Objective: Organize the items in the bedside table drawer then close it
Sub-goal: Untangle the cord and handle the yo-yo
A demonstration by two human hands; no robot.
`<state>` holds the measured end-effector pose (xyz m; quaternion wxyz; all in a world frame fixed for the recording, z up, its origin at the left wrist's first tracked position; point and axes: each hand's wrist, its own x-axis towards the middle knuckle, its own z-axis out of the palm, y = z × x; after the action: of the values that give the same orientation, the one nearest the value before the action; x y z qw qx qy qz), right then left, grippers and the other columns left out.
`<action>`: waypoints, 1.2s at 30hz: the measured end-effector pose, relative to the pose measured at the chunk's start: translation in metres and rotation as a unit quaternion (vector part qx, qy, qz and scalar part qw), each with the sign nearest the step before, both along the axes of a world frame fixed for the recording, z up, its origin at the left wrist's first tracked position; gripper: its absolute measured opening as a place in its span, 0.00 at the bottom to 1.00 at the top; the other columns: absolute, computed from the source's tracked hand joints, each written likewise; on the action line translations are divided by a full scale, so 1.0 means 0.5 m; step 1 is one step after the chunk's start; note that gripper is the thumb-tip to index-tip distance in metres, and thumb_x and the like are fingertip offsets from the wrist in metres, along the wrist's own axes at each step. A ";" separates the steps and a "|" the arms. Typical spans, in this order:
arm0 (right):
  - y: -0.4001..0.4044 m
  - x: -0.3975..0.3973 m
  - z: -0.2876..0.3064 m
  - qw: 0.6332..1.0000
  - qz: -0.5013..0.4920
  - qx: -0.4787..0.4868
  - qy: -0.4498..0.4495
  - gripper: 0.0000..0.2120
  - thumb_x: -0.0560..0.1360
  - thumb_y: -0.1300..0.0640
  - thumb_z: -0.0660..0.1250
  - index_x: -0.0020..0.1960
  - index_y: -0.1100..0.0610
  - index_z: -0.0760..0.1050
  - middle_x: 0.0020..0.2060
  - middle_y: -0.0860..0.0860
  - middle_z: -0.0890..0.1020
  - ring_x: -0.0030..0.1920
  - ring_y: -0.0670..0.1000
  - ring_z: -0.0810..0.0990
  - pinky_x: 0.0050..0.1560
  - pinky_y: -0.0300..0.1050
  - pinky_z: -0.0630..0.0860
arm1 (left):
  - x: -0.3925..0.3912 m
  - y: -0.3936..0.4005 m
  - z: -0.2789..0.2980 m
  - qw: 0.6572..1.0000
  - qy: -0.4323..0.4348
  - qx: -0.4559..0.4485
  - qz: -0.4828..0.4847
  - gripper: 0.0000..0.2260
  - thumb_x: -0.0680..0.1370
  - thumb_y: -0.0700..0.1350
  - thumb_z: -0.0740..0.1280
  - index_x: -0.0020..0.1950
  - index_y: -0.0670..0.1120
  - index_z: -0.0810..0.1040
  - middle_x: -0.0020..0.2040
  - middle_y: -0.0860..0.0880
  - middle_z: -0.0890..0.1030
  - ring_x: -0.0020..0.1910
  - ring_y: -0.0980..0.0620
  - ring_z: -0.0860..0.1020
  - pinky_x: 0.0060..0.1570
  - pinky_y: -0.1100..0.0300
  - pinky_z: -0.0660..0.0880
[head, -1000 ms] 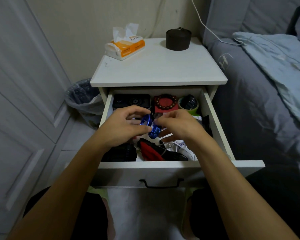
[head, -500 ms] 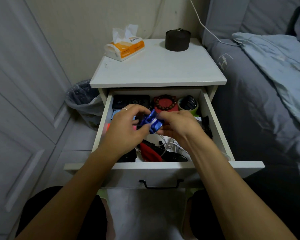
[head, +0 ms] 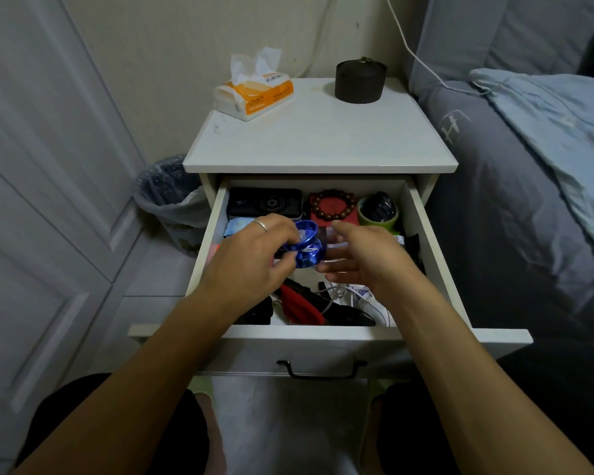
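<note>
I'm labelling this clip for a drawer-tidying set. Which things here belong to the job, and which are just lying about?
Belongs to the job:
drawer
blue yo-yo, held by the left hand
right hand, open beside it
bead bracelet
black case
white cable

Just lying about:
tissue pack
dark jar
bin
bed

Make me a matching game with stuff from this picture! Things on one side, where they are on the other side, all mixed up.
Things:
1. tissue pack
2. bead bracelet
3. blue yo-yo
4. bin

Places:
A. held in the left hand
B. on the floor, left of the bedside table
C. on top of the bedside table
D. at the back of the open drawer

Pairs: 1-C, 2-D, 3-A, 4-B
</note>
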<state>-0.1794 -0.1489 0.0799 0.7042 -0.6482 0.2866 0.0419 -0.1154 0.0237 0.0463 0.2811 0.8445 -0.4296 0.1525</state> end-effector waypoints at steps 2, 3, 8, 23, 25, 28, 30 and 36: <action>-0.006 -0.005 -0.004 0.997 -0.006 -0.079 -0.004 0.12 0.79 0.53 0.64 0.50 0.62 0.78 0.43 0.60 0.84 0.37 0.55 0.83 0.35 0.44 0.80 | 0.002 -0.001 0.000 0.999 -0.029 0.017 -0.002 0.08 0.74 0.44 0.65 0.50 0.44 0.81 0.52 0.51 0.81 0.51 0.54 0.77 0.41 0.51 0.80; -0.007 -0.006 -0.006 0.995 -0.008 -0.102 -0.009 0.12 0.78 0.52 0.65 0.48 0.62 0.79 0.41 0.58 0.84 0.35 0.54 0.82 0.34 0.44 0.80 | 0.003 0.000 0.001 0.999 -0.041 0.028 -0.005 0.08 0.75 0.44 0.65 0.50 0.44 0.81 0.52 0.51 0.81 0.51 0.55 0.76 0.40 0.52 0.80; -0.001 -0.005 0.000 0.998 0.035 -0.053 0.025 0.20 0.78 0.46 0.65 0.45 0.65 0.80 0.34 0.58 0.84 0.28 0.52 0.80 0.29 0.41 0.78 | 0.013 -0.017 0.000 0.992 -0.091 0.082 -0.014 0.12 0.75 0.45 0.61 0.49 0.43 0.82 0.50 0.49 0.82 0.47 0.50 0.79 0.33 0.54 0.79; 0.010 0.023 -0.022 0.995 -0.041 0.095 0.008 0.08 0.76 0.64 0.68 0.50 0.70 0.78 0.38 0.63 0.83 0.35 0.55 0.84 0.38 0.43 0.83 | 0.027 -0.030 -0.037 0.995 -0.072 0.042 -0.059 0.09 0.75 0.39 0.66 0.50 0.40 0.85 0.54 0.43 0.81 0.53 0.43 0.79 0.43 0.48 0.81; 0.010 0.025 -0.025 0.994 -0.041 0.099 0.017 0.05 0.76 0.65 0.67 0.48 0.68 0.78 0.38 0.62 0.84 0.34 0.53 0.84 0.36 0.42 0.83 | 0.027 -0.028 -0.036 0.995 -0.070 0.037 -0.061 0.09 0.74 0.38 0.68 0.51 0.40 0.85 0.54 0.43 0.81 0.54 0.43 0.79 0.47 0.49 0.81; 0.010 0.027 -0.030 0.996 -0.035 0.079 0.026 0.03 0.75 0.67 0.68 0.46 0.67 0.78 0.36 0.61 0.83 0.31 0.52 0.83 0.34 0.41 0.82 | 0.022 -0.026 -0.033 0.997 -0.045 0.021 -0.065 0.08 0.73 0.38 0.68 0.50 0.41 0.85 0.55 0.45 0.81 0.54 0.46 0.80 0.52 0.53 0.80; 0.008 0.027 -0.032 0.998 -0.030 0.049 0.025 0.05 0.74 0.66 0.68 0.47 0.68 0.79 0.37 0.61 0.83 0.32 0.52 0.82 0.37 0.42 0.82 | 0.011 -0.024 -0.021 0.996 0.048 -0.049 -0.055 0.07 0.73 0.38 0.70 0.48 0.43 0.86 0.54 0.48 0.83 0.54 0.52 0.81 0.53 0.60 0.79; 0.001 0.039 -0.030 0.998 -0.032 -0.059 -0.021 0.05 0.74 0.67 0.67 0.39 0.63 0.78 0.33 0.61 0.79 0.31 0.53 0.79 0.32 0.40 0.79 | 0.029 -0.025 0.024 0.881 0.415 -0.214 0.077 0.04 0.75 0.42 0.73 0.50 0.47 0.84 0.43 0.50 0.85 0.43 0.54 0.84 0.44 0.55 0.83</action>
<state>-0.1597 -0.1485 0.0647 0.6715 -0.6802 0.2939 -0.0111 -0.1010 0.0110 0.0585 0.5948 0.7803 -0.1639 -0.1027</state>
